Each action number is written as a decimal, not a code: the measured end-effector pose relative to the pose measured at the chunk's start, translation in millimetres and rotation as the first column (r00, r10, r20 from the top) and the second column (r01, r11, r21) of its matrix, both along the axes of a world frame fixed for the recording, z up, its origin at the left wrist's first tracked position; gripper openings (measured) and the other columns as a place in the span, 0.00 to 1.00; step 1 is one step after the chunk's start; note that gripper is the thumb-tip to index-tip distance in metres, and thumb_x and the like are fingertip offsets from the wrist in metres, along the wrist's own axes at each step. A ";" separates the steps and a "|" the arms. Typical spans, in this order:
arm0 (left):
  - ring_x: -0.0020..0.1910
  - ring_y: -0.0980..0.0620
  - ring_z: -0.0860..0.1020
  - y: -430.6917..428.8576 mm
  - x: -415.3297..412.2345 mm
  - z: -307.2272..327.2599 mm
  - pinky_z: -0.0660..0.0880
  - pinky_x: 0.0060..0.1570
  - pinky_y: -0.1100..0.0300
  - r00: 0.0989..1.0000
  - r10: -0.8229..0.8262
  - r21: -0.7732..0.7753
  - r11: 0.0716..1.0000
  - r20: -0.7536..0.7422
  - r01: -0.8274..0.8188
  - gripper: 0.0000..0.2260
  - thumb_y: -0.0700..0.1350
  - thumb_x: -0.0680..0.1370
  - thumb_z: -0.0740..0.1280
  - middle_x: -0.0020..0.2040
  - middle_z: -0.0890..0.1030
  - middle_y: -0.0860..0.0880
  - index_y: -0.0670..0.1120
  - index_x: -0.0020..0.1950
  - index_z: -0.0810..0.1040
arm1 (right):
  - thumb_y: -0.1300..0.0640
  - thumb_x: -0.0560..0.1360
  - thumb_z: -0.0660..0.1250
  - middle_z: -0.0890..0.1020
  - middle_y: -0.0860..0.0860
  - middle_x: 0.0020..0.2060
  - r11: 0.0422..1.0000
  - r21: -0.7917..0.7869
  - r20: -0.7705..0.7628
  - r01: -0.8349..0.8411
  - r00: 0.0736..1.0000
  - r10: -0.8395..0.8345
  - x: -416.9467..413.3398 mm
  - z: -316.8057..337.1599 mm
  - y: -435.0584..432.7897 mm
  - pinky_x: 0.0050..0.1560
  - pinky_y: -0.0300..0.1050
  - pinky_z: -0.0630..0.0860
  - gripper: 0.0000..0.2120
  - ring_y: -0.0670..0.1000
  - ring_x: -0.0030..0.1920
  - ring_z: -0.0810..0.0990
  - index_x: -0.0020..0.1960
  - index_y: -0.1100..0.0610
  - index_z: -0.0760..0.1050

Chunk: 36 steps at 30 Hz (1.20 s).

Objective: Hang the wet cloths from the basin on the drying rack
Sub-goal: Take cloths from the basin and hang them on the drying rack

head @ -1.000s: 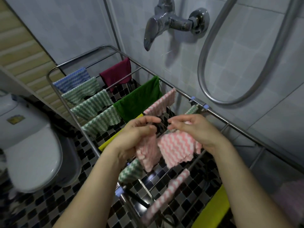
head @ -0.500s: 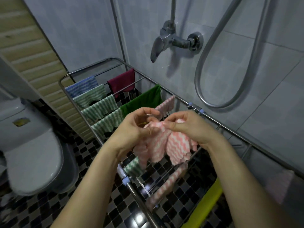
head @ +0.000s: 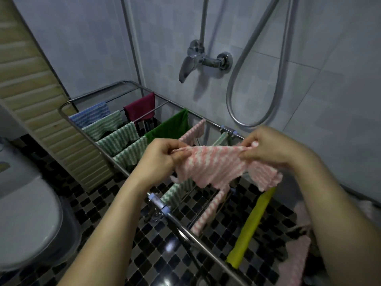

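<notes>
two bare hands reach forward from the bottom of the view, forearms angled inward, and stretch a pink and white striped cloth [head: 216, 164] between them above a metal drying rack [head: 181, 223]. the left hand [head: 159, 159] has its grip pinched on the cloth's left top corner, thumb on top and fingers curled under, knuckles facing up. the right hand [head: 270, 147] has its grip pinched on the right top corner in the same way, wrist bent slightly down. the cloth's top edge runs nearly level between the hands, and the rest sags below in folds, with the lower right corner hanging lowest.

the rack stands on a floor [head: 132, 240] of small black and grey tiles, running from the far left to the near right beside a pale tiled wall. cloths already hang over its bars: a blue striped cloth [head: 90, 115] at the far end, then three green striped cloths [head: 119, 137], a dark red cloth [head: 140, 108], a plain green cloth [head: 169, 126], and a pink striped one [head: 193, 131]. nearer, beneath the hands, hang another green striped cloth [head: 177, 193], a narrow pink striped cloth [head: 210, 211] and a yellow-green cloth [head: 249, 226].

on the wall are a chrome tap [head: 198, 58] and a looped shower hose [head: 257, 79]. a white toilet [head: 24, 219] sits at the left edge. no writing or labels can be read.
</notes>
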<state>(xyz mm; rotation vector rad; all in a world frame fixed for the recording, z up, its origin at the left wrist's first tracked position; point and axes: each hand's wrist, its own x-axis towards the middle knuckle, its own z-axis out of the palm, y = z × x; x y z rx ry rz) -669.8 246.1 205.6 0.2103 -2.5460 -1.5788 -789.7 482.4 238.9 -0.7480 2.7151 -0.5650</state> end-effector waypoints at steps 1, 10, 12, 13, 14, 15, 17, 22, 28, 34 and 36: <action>0.42 0.54 0.83 4.4 0.5 0.5 0.80 0.42 0.59 1.000 -0.005 0.010 1.000 -0.017 0.005 0.04 0.44 0.77 0.70 0.42 0.85 0.49 0.48 0.47 0.85 | 0.51 0.70 0.75 0.81 0.45 0.34 0.998 0.033 -0.061 0.051 0.997 -0.049 2.0 -2.8 4.7 0.43 0.42 0.72 0.04 0.48 0.40 0.78 0.38 0.46 0.81; 0.34 0.55 0.79 62.1 -16.0 -7.1 0.78 0.38 0.58 0.986 -0.168 0.117 0.979 -0.005 0.168 0.06 0.42 0.79 0.67 0.31 0.80 0.53 0.43 0.48 0.83 | 0.62 0.73 0.70 0.85 0.57 0.38 0.687 -0.501 0.263 0.526 0.849 -0.458 -8.0 -36.3 62.9 0.38 0.37 0.73 0.06 0.44 0.34 0.78 0.48 0.62 0.84; 0.39 0.46 0.82 78.0 -29.1 -20.0 0.81 0.45 0.48 0.981 -0.192 0.102 0.977 0.026 0.188 0.06 0.41 0.79 0.66 0.37 0.83 0.46 0.46 0.47 0.82 | 0.64 0.74 0.69 0.83 0.51 0.33 0.566 -0.549 0.378 0.615 0.787 -0.488 -20.0 -44.6 75.5 0.29 0.32 0.73 0.06 0.40 0.27 0.78 0.49 0.61 0.83; 0.41 0.44 0.82 81.2 -32.2 -26.6 0.81 0.46 0.46 0.980 -0.196 0.074 0.979 0.044 0.192 0.06 0.40 0.79 0.66 0.39 0.83 0.43 0.45 0.47 0.82 | 0.65 0.74 0.69 0.83 0.49 0.30 0.525 -0.562 0.410 0.639 0.767 -0.494 -21.8 -50.3 76.6 0.26 0.31 0.73 0.05 0.40 0.25 0.78 0.48 0.60 0.82; 0.41 0.43 0.82 88.0 -39.2 -36.0 0.81 0.46 0.45 0.979 -0.194 0.060 0.980 0.062 0.191 0.05 0.39 0.79 0.65 0.40 0.83 0.41 0.43 0.47 0.81 | 0.66 0.74 0.68 0.83 0.48 0.28 0.494 -0.571 0.440 0.656 0.752 -0.490 -27.7 -57.5 80.0 0.25 0.31 0.73 0.05 0.40 0.24 0.78 0.47 0.60 0.82; 0.40 0.43 0.83 97.8 -46.3 -44.5 0.80 0.45 0.45 0.979 -0.183 0.045 0.983 0.091 0.180 0.05 0.39 0.79 0.65 0.40 0.83 0.40 0.42 0.47 0.81 | 0.67 0.73 0.68 0.83 0.47 0.26 0.472 -0.574 0.457 0.669 0.740 -0.492 -35.2 -66.1 84.8 0.27 0.31 0.74 0.05 0.41 0.25 0.79 0.46 0.61 0.82; 0.36 0.47 0.82 109.4 -55.0 -60.6 0.80 0.42 0.48 0.980 -0.148 0.012 0.989 0.132 0.148 0.06 0.40 0.79 0.66 0.36 0.83 0.43 0.43 0.44 0.80 | 0.68 0.72 0.68 0.83 0.50 0.28 0.443 -0.574 0.467 0.689 0.719 -0.515 -45.1 -82.2 88.7 0.30 0.32 0.77 0.05 0.41 0.26 0.80 0.45 0.63 0.81; 0.34 0.52 0.83 136.6 -83.0 -102.3 0.81 0.41 0.51 0.961 -0.111 0.004 0.993 0.253 0.114 0.09 0.45 0.79 0.66 0.33 0.84 0.49 0.47 0.40 0.80 | 0.68 0.70 0.71 0.81 0.56 0.34 0.362 -0.516 0.546 0.777 0.623 -0.560 -81.8 -116.8 103.2 0.29 0.37 0.78 0.05 0.46 0.27 0.80 0.44 0.62 0.80; 0.30 0.52 0.79 143.1 -103.7 -113.4 0.77 0.35 0.55 0.972 0.005 0.166 0.985 0.234 -0.045 0.10 0.40 0.81 0.64 0.32 0.80 0.47 0.44 0.40 0.79 | 0.68 0.70 0.71 0.78 0.54 0.33 0.296 -0.577 0.556 0.762 0.631 -0.542 -110.9 -128.6 86.7 0.32 0.36 0.75 0.05 0.50 0.33 0.76 0.43 0.61 0.78; 0.45 0.47 0.81 118.3 -129.3 -132.1 0.79 0.46 0.50 0.913 0.318 0.016 0.943 0.256 -0.333 0.06 0.44 0.80 0.64 0.46 0.82 0.49 0.45 0.54 0.79 | 0.66 0.71 0.69 0.80 0.50 0.41 0.523 -0.595 0.387 0.611 0.788 -0.480 -144.8 -146.0 45.9 0.45 0.45 0.78 0.14 0.53 0.43 0.80 0.53 0.53 0.78; 0.54 0.46 0.79 110.7 -130.9 -140.2 0.77 0.52 0.52 0.894 0.340 -0.306 0.919 0.292 -0.249 0.13 0.44 0.79 0.65 0.56 0.80 0.49 0.46 0.64 0.76 | 0.66 0.72 0.68 0.80 0.54 0.46 0.660 -0.483 0.305 0.575 0.817 -0.489 -148.1 -159.9 44.3 0.43 0.43 0.74 0.14 0.52 0.44 0.79 0.55 0.53 0.77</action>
